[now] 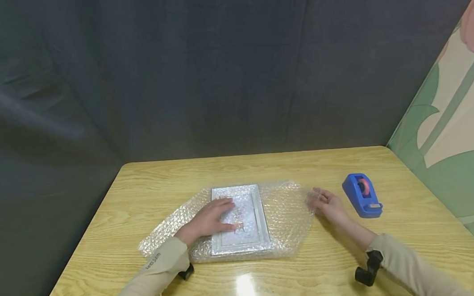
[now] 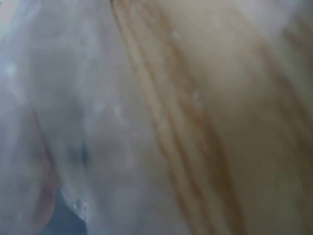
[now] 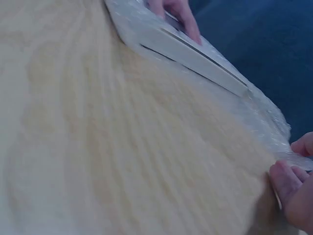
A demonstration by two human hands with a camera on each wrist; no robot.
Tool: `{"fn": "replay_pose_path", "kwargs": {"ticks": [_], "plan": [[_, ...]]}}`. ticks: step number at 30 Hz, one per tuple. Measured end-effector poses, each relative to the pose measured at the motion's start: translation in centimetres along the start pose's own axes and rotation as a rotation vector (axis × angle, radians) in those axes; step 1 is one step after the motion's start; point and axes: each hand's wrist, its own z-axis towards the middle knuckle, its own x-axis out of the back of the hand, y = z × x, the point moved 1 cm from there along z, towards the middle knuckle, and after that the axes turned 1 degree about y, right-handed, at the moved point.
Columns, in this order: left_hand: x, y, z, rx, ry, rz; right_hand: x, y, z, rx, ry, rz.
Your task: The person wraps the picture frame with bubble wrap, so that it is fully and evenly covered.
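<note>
The left grip (image 1: 210, 218) hides part of the framed picture (image 1: 246, 212) from me; lettering (image 1: 153, 261) on the left sleeve (image 1: 145, 284) is too small to read, and the desk's (image 1: 300, 279) near edge is cut off.

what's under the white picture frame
Bubble wrap shows past the left, right and near edges of the picture frame, over the wooden table. Whatever lies directly beneath the frame's middle is covered and can't be seen.

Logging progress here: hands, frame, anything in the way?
Left hand on picture frame; right hand pinching bubble wrap. Frame flat on wrap. Tape dispenser clear, off right.
</note>
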Motion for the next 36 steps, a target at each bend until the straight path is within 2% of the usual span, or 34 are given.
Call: {"fn": "replay_pose_path", "kwargs": {"ticks": [6, 12, 16, 22, 29, 36], "plan": [[0.0, -0.2, 0.1, -0.011, 0.003, 0.0, -1.4, 0.4, -1.2, 0.03, 0.002, 0.057], [-0.1, -0.3, 0.1, -0.032, 0.022, 0.003, -2.1, 0.3, -1.8, 0.091, -0.033, 0.104], [0.0, -0.2, 0.1, -0.042, 0.025, -0.004, -2.5, -0.7, -1.9, 0.138, -0.039, 0.111], [0.0, -0.2, 0.1, -0.033, 0.022, -0.013, -3.7, -3.4, -1.5, 0.215, -0.041, 0.043], [-0.1, -0.4, 0.2, -0.019, 0.011, 0.001, -6.5, -5.3, -1.0, 0.255, -0.091, 0.08], [-0.1, -0.3, 0.2, -0.029, 0.027, -0.001, -10.2, -5.0, 0.3, 0.327, -0.098, 0.12]]}}
